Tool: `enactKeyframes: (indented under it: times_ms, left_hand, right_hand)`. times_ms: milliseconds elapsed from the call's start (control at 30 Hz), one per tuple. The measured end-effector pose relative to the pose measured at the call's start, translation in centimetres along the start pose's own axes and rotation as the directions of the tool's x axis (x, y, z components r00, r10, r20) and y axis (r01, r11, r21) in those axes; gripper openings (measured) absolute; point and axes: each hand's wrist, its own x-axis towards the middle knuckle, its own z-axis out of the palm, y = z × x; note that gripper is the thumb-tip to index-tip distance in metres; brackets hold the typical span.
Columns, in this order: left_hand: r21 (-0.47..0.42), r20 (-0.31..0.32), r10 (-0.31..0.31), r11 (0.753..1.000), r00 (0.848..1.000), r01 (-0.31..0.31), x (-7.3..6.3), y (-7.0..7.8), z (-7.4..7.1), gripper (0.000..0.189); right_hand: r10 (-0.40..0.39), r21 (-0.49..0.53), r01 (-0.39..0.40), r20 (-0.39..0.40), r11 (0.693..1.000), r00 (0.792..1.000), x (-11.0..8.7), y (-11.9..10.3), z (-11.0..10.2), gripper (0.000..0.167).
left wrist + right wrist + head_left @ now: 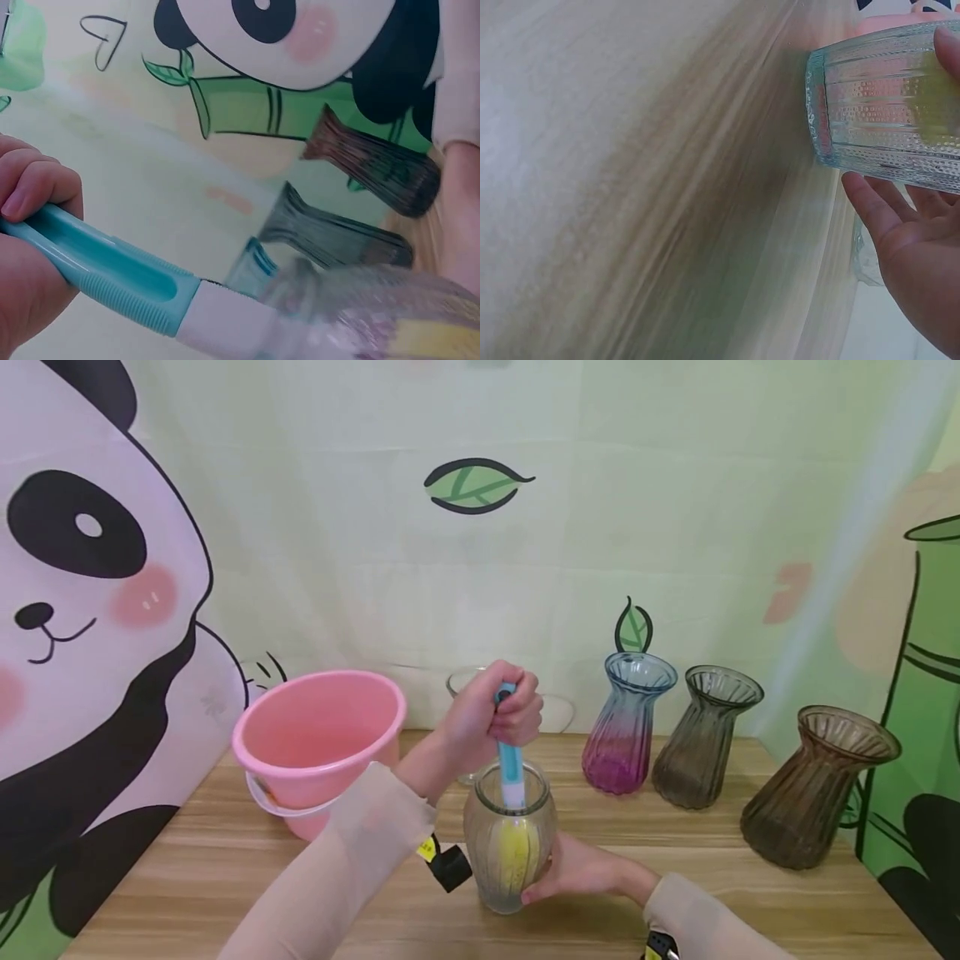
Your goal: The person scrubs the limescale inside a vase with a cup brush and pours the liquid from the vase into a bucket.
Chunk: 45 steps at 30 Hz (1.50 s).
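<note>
My left hand (491,714) grips the light-blue handle of a bottle brush (511,762). Its white neck passes down through the mouth of a clear ribbed glass vase (482,843), and a yellow sponge head (516,857) shows through the glass inside. Low on the vase's right side, my right hand (585,867) holds it with thumb in front. In the right wrist view, the thumb and fingers lie on opposite sides of the vase (877,112). Whether the vase's base touches the table cannot be told. The left wrist view shows fingers wrapped round the ribbed handle (127,281).
Pink basins (318,758) are stacked on the left of the wooden table (420,910). On the right stand a blue-to-purple vase (626,731), a grey vase (697,747) and a brown vase (810,802). Another clear glass vessel (457,679) is partly hidden behind my left hand.
</note>
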Motion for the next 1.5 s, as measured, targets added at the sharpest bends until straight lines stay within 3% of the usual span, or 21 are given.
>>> enactKeyframes:
  times_ms: [233, 333, 533, 700, 900, 1200, 1400, 1500]
  left_hand:
    - [0.050, -0.050, -0.024, 0.998, 0.998, 0.027, -0.8, -3.1, -1.6, 0.036]
    - [0.079, -0.054, -0.024, 0.996, 0.998, 0.028, -0.9, -3.9, -1.9, 0.036]
    - [0.091, -0.056, -0.028, 0.995, 0.998, 0.033, -0.8, -4.0, -1.9, 0.037]
    - [0.072, -0.054, -0.020, 0.997, 0.998, 0.024, -0.9, -4.1, -2.1, 0.037]
    - [0.055, -0.037, 0.004, 0.998, 0.999, -0.002, -1.2, -4.1, -2.2, 0.038]
    - [0.058, -0.055, -0.004, 0.998, 0.998, 0.007, -0.9, -2.5, -1.3, 0.039]
    - [0.035, -0.028, -0.001, 0.999, 1.000, 0.002, 0.5, 0.6, 0.2, 0.039]
    - [0.015, 0.002, 0.036, 0.999, 0.999, -0.036, 1.1, 2.5, 0.8, 0.040]
  right_hand:
    - [-0.020, 0.030, 0.021, -0.011, 0.999, 1.000, -0.1, 0.1, 0.1, 0.070]
    - [0.005, 0.047, -0.006, 0.011, 0.999, 1.000, -0.3, -0.1, 0.2, 0.072]
    - [0.089, 0.063, -0.093, 0.069, 0.994, 0.994, -0.7, -0.7, -0.6, 0.076]
    - [0.082, 0.037, -0.085, 0.085, 0.996, 0.993, -0.2, -0.5, -1.0, 0.071]
    - [0.075, 0.030, -0.077, 0.053, 0.997, 0.996, 0.0, -0.1, -1.1, 0.076]
    - [-0.015, 0.054, 0.013, 0.028, 0.998, 0.999, 0.0, 0.0, -0.5, 0.072]
    - [-0.013, 0.043, 0.012, 0.009, 0.999, 1.000, -0.1, 0.0, -0.3, 0.071]
    - [-0.001, 0.037, 0.001, 0.007, 0.999, 1.000, -0.1, -0.1, -0.2, 0.069]
